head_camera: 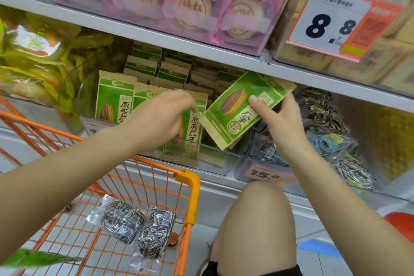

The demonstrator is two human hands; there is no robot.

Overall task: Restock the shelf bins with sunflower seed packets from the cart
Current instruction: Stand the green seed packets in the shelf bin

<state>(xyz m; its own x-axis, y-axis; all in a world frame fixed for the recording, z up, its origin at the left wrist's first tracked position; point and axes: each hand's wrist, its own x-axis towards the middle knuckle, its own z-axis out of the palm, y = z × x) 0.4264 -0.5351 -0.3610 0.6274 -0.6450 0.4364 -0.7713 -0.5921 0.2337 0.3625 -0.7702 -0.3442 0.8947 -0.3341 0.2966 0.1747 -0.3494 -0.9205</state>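
The right hand (279,119) gripped a tilted green packet (242,107) over the clear shelf bin (215,159). The left hand (161,116), fingers curled, touched an upright packet (192,139) reading 原香瓜子 in the bin. A tag (266,173) read 15.8.

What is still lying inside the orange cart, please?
On the orange cart floor lie two clear packets of striped sunflower seeds. A green packet shows at the lower left edge. The left arm hides the cart's far side.
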